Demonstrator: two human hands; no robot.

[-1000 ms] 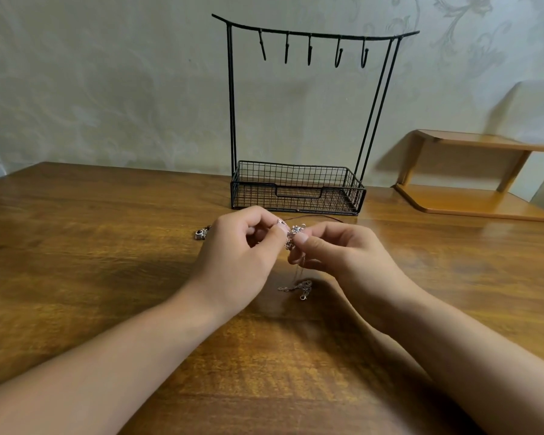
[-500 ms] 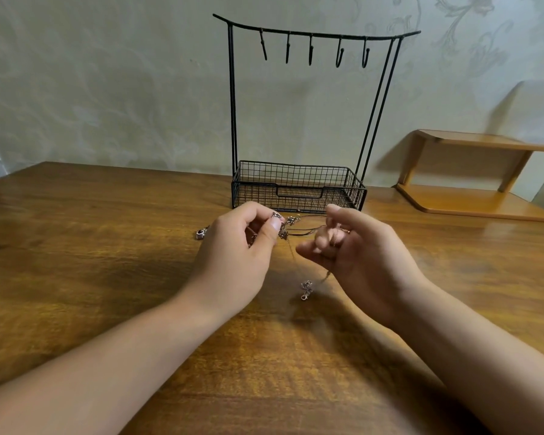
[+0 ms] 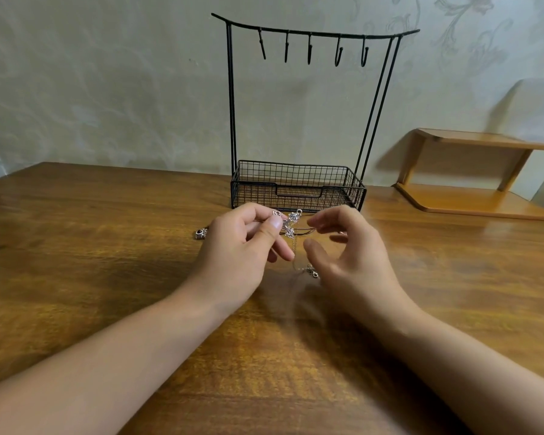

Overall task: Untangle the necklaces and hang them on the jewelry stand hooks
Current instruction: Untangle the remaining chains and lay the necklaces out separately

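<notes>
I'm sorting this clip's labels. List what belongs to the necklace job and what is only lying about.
Belongs to the job:
- tangled necklaces, pinched by the left hand
- right hand, fingers loosely curled beside the tangle
- jewelry stand with five bare hooks
- small charm on the table, possibly a necklace end

Lying about:
- wooden shelf
- table

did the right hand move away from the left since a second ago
Yes. The right hand has drifted rightward, toward the right end of the stand's basket, opening a gap from the left hand.

open air between the hooks (image 3: pixel 310 48) and wire basket (image 3: pixel 298 191); side posts (image 3: pixel 232 98) flank it.
</notes>
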